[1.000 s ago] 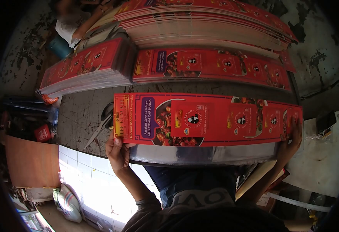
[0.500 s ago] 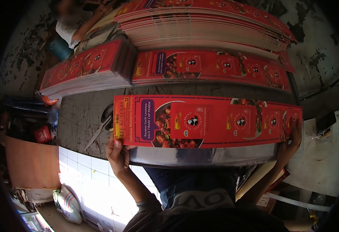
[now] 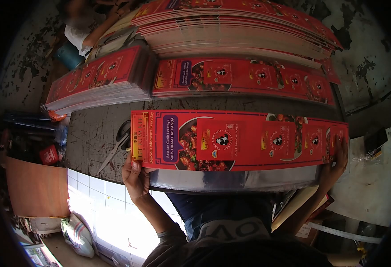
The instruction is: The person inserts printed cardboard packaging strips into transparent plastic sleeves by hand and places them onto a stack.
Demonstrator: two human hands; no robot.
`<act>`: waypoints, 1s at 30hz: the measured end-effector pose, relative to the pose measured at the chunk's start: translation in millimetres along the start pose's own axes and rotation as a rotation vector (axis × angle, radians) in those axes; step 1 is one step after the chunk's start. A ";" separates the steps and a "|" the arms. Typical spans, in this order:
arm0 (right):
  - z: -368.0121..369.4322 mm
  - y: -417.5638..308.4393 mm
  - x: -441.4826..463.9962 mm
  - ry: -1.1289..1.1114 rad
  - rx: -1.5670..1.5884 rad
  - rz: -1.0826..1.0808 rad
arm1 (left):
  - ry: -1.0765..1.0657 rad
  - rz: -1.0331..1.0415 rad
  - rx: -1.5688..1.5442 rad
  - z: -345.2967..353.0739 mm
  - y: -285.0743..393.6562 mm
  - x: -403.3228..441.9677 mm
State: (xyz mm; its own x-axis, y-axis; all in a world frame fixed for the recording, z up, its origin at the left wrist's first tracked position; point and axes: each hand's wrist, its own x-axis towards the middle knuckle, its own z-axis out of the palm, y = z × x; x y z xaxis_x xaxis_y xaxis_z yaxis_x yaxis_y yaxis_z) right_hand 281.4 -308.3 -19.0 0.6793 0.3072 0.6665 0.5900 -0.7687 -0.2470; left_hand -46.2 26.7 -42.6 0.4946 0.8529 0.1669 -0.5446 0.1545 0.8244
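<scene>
A long red printed strip (image 3: pixel 249 142) with panda labels and food pictures lies across the front of the table, above a clear plastic sheet (image 3: pixel 231 179) at the table's edge. My left hand (image 3: pixel 136 175) grips the strip's lower left corner, thumb on top. At the right end, my right hand (image 3: pixel 336 155) holds the strip's edge, its fingers partly over the print. Black-handled scissors (image 3: pixel 115 149) lie just left of the strip, their handles partly hidden near it.
Behind the strip are a flat red stack (image 3: pixel 244 78), a plastic-covered stack (image 3: pixel 95 75) at left and a tall pile of red cards (image 3: pixel 231 38). Another person's arm (image 3: pixel 99 33) shows at the upper left. A white sack (image 3: pixel 79 236) stands on the floor at lower left.
The strip has shifted slightly toward me since a second ago, its left end and my left hand a little lower. Both hands still hold it.
</scene>
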 end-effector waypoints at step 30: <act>-42.6 -8.5 44.3 -0.424 0.279 -0.146 | -0.008 0.009 -0.005 18.4 9.2 3.6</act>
State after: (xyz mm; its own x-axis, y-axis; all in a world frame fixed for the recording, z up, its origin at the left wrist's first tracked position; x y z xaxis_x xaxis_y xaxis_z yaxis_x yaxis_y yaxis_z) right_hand 287.9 -312.0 42.6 0.6644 0.6441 0.3791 0.7460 -0.5405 -0.3891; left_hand -37.0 22.0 -24.5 0.4948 0.8505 0.1785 -0.5526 0.1494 0.8199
